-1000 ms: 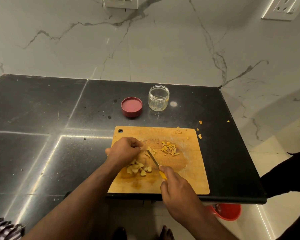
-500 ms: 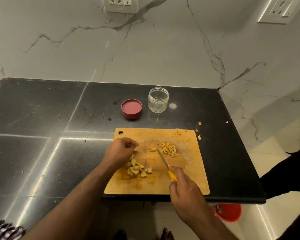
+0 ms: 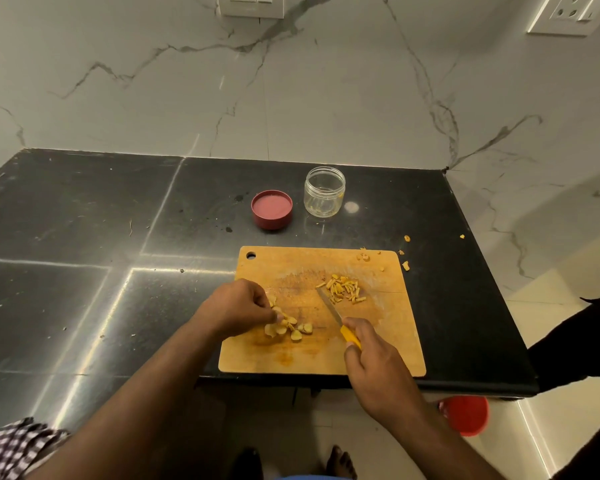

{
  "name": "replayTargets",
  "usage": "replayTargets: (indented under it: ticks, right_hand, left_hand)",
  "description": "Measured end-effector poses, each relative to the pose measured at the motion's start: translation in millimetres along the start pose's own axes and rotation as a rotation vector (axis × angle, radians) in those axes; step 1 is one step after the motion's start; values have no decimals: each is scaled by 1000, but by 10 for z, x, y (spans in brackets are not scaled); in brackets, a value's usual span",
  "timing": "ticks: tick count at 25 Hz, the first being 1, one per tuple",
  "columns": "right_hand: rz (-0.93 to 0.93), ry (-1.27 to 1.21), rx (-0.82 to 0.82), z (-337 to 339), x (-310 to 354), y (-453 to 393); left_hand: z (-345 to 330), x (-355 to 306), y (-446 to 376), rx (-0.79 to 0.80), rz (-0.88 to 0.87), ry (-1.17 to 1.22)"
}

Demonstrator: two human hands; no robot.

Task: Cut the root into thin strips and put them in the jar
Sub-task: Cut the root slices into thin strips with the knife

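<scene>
A: What's different about the hands from a moment ago?

B: The left hand [image 3: 238,308] has drawn back from the cutting spot to the heap of root slices [image 3: 289,328] and now pinches at them with curled fingertips. The right hand [image 3: 373,358] is wrapped round the yellow handle of the knife [image 3: 338,320], as it was, but the blade has swung away; its tip now lies just beside the pile of cut strips [image 3: 343,289], ahead of that hand.

A: So what does that mean for the job?

B: I'd judge one slice has been finished and pushed to the pile, and the left hand is fetching the next. Plenty of slices are left, so the cutting is only partly done.

A: And the jar?

B: The jar [image 3: 324,191] stands open on the surface [image 3: 84,271], well beyond both hands past the far edge of the cutting board [image 3: 388,348], with its red lid [image 3: 272,209] just to its left. It looks nearly empty, apart from some yellowish traces near its bottom.

A: Anything you can't make out?

B: Whether the left fingers already hold a slice or merely touch the heap; the hand covers that spot. A few scraps [image 3: 405,265] lie off the board to the right. A red container [image 3: 465,415] below the surface edge is partly cut off.
</scene>
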State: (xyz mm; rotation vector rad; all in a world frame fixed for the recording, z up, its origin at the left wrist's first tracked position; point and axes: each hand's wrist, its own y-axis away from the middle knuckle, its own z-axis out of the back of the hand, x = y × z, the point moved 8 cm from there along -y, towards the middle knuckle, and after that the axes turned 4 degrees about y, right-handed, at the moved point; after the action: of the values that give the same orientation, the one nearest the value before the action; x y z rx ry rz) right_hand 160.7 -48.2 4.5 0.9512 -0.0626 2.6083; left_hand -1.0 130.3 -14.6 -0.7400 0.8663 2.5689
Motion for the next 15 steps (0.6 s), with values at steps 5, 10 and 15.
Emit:
replayTargets:
  ticks: [5,10,15]
  right_hand:
    - [17,-25,32,-98,49,3]
    - [22,-29,71,-140,40,30]
    - [27,-29,114,-189,55,70]
  left_hand:
    - [-54,-103,143,-47,-28,-251]
    - [-126,-93,191,-1,-54,-152]
    - [-69,-48,232,14,-52,-1]
